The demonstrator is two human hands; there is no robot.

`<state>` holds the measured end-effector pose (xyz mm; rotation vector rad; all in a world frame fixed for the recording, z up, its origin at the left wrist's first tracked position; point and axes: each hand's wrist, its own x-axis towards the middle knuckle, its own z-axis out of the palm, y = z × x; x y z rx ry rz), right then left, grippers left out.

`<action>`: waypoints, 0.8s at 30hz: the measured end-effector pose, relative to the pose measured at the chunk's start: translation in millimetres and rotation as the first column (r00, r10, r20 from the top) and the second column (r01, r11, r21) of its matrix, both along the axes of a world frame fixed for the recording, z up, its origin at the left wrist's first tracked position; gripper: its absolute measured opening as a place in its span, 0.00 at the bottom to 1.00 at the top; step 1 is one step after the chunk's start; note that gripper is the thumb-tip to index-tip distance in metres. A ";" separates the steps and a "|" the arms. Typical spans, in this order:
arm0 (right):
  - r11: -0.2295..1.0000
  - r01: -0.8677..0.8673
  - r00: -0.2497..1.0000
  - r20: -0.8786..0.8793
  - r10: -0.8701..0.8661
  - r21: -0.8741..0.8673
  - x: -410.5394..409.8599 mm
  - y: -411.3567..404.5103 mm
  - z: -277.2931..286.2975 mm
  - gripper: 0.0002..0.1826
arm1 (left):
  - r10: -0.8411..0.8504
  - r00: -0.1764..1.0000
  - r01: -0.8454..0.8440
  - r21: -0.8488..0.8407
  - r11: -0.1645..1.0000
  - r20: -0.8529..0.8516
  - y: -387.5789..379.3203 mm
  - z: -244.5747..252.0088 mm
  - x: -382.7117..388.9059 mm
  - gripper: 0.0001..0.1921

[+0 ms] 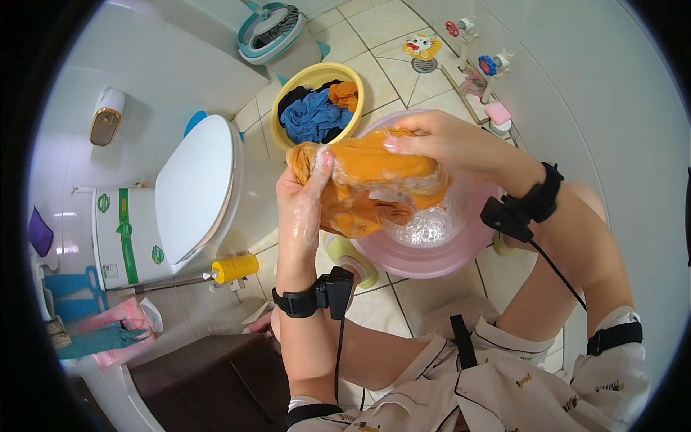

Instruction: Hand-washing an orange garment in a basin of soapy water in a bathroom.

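Note:
A wet orange cloth garment (386,162) with white suds along its folds is stretched between my two hands. My left hand (302,189) grips its left end, the thumb pressed on top. At the upper right edge, my right hand (426,139) pinches the fabric between thumb and fingers. Below the garment stands a pink plastic basin (432,265) with foamy water (432,227) in it. The cloth covers the basin's left part, and its lower folds hang over the water. Suds coat my left hand and wrist.
Beyond the basin is a yellow tub (359,116) with blue, black and orange clothes. A mop bucket (294,51) stands behind it. To the left are a toilet (197,189) and a yellow pump bottle (235,269). Pink soap (498,113) lies by the right wall's valves (487,66).

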<state>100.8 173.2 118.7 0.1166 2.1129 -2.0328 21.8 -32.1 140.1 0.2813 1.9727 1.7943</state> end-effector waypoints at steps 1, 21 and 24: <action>1.000 -0.007 1.000 -0.004 0.008 0.004 1.8 3.3 0.5 0.22 | 0.034 0.999 -0.033 0.026 0.999 -0.034 2.0 0.1 -0.5 0.14; 0.878 0.264 0.947 -0.067 -0.315 -0.399 2.2 -17.0 14.6 0.13 | -0.032 0.973 -0.059 0.377 0.924 0.229 9.9 -1.4 2.2 0.17; 0.886 0.356 0.914 -0.087 -0.397 -0.298 -2.7 -28.3 11.4 0.11 | -0.048 0.965 -0.039 0.324 0.945 0.257 20.6 -8.9 13.9 0.18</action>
